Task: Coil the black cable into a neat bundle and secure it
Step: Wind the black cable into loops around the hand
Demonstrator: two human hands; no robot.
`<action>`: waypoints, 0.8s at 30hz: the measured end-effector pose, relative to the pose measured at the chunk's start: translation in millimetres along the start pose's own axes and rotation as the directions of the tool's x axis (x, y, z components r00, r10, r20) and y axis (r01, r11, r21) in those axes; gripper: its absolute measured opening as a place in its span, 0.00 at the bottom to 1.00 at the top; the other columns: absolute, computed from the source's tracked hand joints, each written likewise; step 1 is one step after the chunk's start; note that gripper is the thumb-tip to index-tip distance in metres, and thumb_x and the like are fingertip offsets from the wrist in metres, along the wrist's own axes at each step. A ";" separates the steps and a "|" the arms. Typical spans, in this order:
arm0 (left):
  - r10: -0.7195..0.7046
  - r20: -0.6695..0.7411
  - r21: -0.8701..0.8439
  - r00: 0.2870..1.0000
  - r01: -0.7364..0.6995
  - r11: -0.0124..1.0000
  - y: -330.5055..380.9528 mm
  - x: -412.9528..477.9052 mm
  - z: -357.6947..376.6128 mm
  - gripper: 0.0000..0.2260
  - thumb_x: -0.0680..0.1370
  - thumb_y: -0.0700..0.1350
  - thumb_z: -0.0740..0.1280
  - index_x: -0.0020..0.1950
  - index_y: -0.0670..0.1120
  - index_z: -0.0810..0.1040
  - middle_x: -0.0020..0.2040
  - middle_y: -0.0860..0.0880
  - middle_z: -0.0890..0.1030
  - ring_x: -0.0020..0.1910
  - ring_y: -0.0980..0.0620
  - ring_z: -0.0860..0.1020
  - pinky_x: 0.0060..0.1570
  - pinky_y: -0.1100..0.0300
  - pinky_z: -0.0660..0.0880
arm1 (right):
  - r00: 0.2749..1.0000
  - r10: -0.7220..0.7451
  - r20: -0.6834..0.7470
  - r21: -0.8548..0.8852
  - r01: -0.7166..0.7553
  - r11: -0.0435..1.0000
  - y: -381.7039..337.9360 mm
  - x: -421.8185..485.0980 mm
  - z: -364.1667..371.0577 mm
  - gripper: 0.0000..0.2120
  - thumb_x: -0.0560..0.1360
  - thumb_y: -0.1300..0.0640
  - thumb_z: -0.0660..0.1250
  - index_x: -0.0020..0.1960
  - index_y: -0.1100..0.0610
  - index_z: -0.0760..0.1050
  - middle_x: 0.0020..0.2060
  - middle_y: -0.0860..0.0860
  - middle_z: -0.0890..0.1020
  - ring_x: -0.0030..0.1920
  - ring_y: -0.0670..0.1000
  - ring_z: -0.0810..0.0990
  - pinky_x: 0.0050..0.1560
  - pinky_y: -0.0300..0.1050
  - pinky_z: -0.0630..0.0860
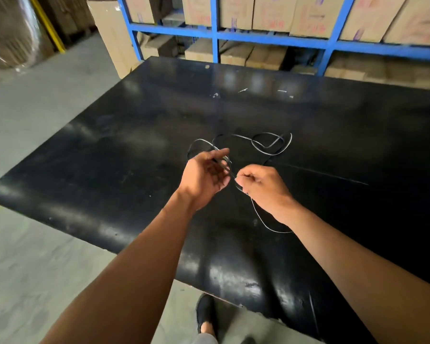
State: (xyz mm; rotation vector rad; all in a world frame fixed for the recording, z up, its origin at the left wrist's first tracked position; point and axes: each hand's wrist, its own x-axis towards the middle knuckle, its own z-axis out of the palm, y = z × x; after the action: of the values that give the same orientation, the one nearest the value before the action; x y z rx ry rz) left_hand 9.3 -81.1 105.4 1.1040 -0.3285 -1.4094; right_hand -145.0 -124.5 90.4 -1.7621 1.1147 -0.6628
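A thin black cable [271, 145] lies in loose loops on the glossy black table [134, 150], just beyond my hands. My left hand [204, 177] is raised over the table, palm turned inward, with a strand of the cable running across its curled fingers near the fingertips. My right hand [261, 187] pinches the cable between thumb and forefinger close to the left hand. From that pinch a length of cable drops and curves back under my right wrist. Part of the cable is hard to tell from the dark tabletop.
Blue metal shelving [271, 38] packed with cardboard boxes [271, 13] stands behind the table. More boxes [114, 38] sit at the far left corner. Grey concrete floor [35, 120] lies to the left. My shoe [205, 311] shows below the table's near edge.
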 end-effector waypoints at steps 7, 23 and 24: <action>-0.002 0.160 -0.016 0.987 0.004 1.000 -3.0 -33.3 19.0 0.22 0.82 0.53 0.50 0.63 0.45 0.79 0.55 0.44 0.82 0.51 0.47 0.80 0.52 0.50 0.73 | 0.999 0.009 -0.034 0.164 -0.004 0.986 -32.7 -44.7 -4.6 0.08 0.76 0.61 0.67 0.38 0.59 0.80 0.25 0.45 0.76 0.24 0.39 0.72 0.33 0.40 0.68; 0.052 0.450 -0.162 0.891 0.025 0.986 71.7 -22.3 -7.8 0.21 0.82 0.59 0.49 0.68 0.58 0.75 0.71 0.34 0.72 0.69 0.32 0.71 0.63 0.31 0.66 | 0.997 0.013 -0.080 -0.073 -0.019 0.997 -29.3 -59.2 12.6 0.09 0.76 0.57 0.66 0.39 0.60 0.80 0.29 0.53 0.81 0.31 0.47 0.79 0.41 0.54 0.78; 0.040 0.490 -0.162 0.871 0.046 0.986 76.6 -21.5 -11.9 0.21 0.82 0.59 0.49 0.70 0.59 0.73 0.71 0.33 0.71 0.69 0.30 0.71 0.63 0.29 0.65 | 0.996 0.016 -0.086 -0.120 -0.026 0.992 -24.9 -57.4 15.1 0.09 0.76 0.56 0.66 0.40 0.59 0.80 0.29 0.52 0.81 0.32 0.47 0.80 0.42 0.53 0.78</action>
State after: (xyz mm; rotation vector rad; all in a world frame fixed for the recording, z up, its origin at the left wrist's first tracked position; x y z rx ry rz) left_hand 60.8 -72.9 166.7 0.5914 -0.5598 -1.6817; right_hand -148.6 -62.7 108.0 -1.8369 1.2527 -0.6744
